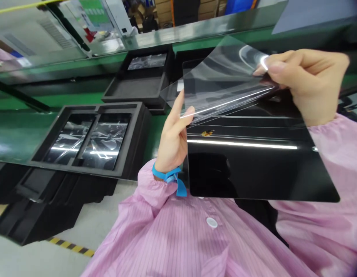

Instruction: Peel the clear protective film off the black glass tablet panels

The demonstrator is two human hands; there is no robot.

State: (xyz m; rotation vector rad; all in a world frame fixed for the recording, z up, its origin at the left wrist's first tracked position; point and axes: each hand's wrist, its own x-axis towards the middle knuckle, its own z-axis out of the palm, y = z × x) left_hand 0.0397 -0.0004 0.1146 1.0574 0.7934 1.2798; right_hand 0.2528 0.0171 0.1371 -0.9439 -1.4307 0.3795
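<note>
A black, glossy screen panel (253,175) with rounded corners is held up before my chest, and a strip of light reflects across it. My left hand (173,132) grips the panel's left edge, fingers along its side. Between the thumb and fingers of my right hand (308,79) is a corner of clear protective film (224,73). The film is lifted and folded over the panel's upper part, stretching from my right hand back to the left edge near my left fingers. A small gold patch (207,133) shows on the panel near that edge. A blue strap (171,176) circles my left wrist.
On the green bench (10,127) to the left sits a black foam tray (132,142) with film-covered panels in two compartments. Another foam tray (109,96) stands behind it. More foam trays (31,219) are stacked lower left. A metal ledge (195,30) runs along the back.
</note>
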